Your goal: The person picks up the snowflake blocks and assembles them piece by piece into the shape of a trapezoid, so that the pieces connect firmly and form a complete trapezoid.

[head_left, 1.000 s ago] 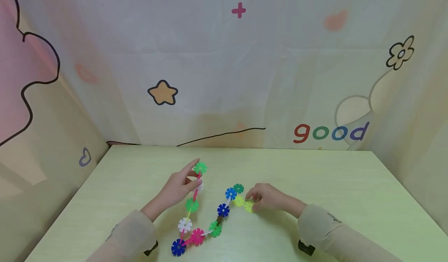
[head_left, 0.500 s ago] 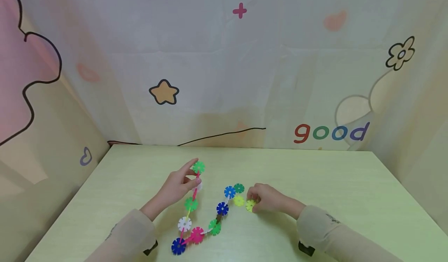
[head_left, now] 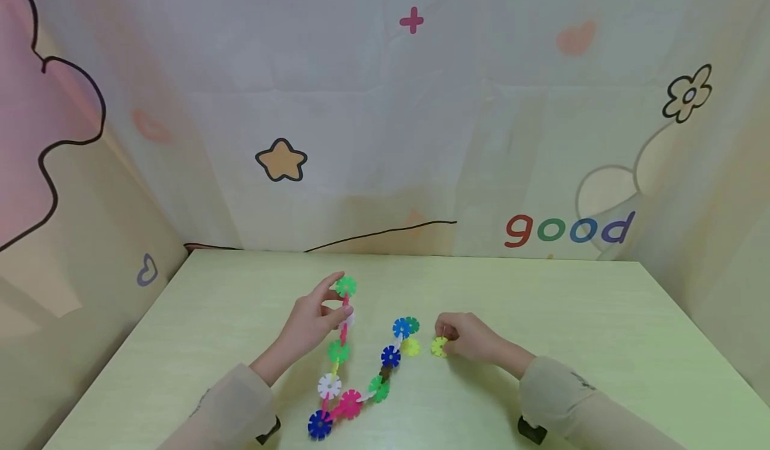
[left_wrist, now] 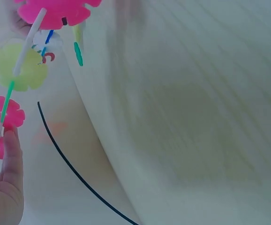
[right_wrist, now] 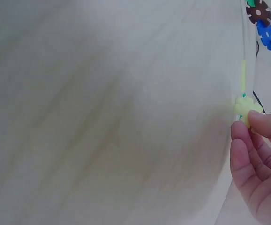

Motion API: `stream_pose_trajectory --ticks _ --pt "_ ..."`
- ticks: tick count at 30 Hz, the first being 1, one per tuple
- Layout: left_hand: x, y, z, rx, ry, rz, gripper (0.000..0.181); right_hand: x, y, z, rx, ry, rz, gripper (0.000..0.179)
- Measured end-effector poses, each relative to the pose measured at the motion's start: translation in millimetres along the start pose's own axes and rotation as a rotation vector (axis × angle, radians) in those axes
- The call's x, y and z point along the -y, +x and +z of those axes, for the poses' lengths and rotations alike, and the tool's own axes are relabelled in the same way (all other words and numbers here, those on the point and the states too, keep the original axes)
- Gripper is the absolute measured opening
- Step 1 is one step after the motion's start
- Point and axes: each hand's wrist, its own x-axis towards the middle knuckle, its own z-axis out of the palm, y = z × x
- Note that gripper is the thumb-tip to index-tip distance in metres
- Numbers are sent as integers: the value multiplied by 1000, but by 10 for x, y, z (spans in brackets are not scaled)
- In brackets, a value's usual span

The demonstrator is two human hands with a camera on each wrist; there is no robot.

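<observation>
My left hand (head_left: 309,319) pinches the upper end of a chain of interlocking snowflake discs, just below its light green top disc (head_left: 345,287). From there the chain hangs down to a dark blue disc (head_left: 320,425) and bends up right to a blue disc (head_left: 401,328). Pink discs (left_wrist: 5,111) show beside the left fingers in the left wrist view. Between thumb and fingertips, my right hand (head_left: 472,338) pinches a yellow snowflake disc (right_wrist: 245,107). A gap separates it from a second yellow disc (head_left: 411,347) near the chain's right end.
A dark green disc (head_left: 413,324) overlaps the blue one at the chain's right end. All this is over a pale wooden table (head_left: 571,316). A printed curtain (head_left: 385,136) stands behind the table's back edge and along both sides.
The right hand has moved right with its yellow disc, away from the second yellow disc it overlapped before. The left hand and the chain have shifted slightly right.
</observation>
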Motion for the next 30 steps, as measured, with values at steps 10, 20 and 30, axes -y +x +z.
stream_pose_trajectory --ticks 10,20,30 --pt "-21 -54 99 -85 -44 -22 63 56 3 -145 -125 262 14 10" --pt "-58 -91 161 -109 -28 -26 62 416 57 -75 -266 488 -77 15" --pt "-39 -100 173 -114 -27 -17 62 698 242 118 -314 650 -135 13"
